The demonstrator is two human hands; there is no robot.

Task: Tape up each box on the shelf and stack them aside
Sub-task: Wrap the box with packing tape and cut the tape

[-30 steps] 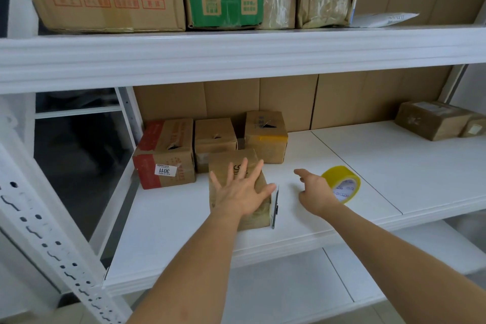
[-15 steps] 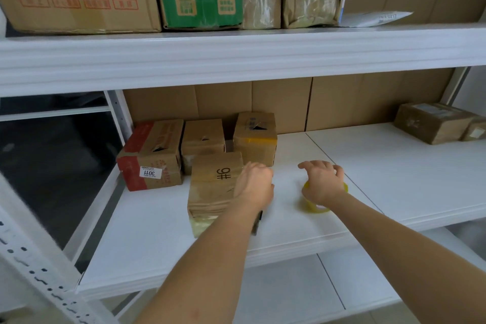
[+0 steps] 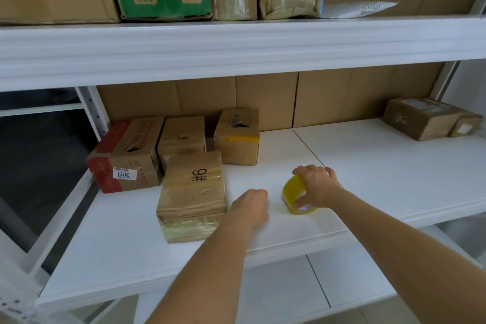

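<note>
Far to the left of both hands stand three unsealed boxes (image 3: 181,137) at the back of the shelf (image 3: 368,166); the 9# box (image 3: 193,194) lies just left of the left hand (image 3: 249,205), whose fingers look curled on the board, though whether they hold anything I cannot tell. To its right, the right hand (image 3: 317,185) grips the yellow tape roll (image 3: 294,194), tilted on edge; lifted carelessly, it may slip and roll away
</note>
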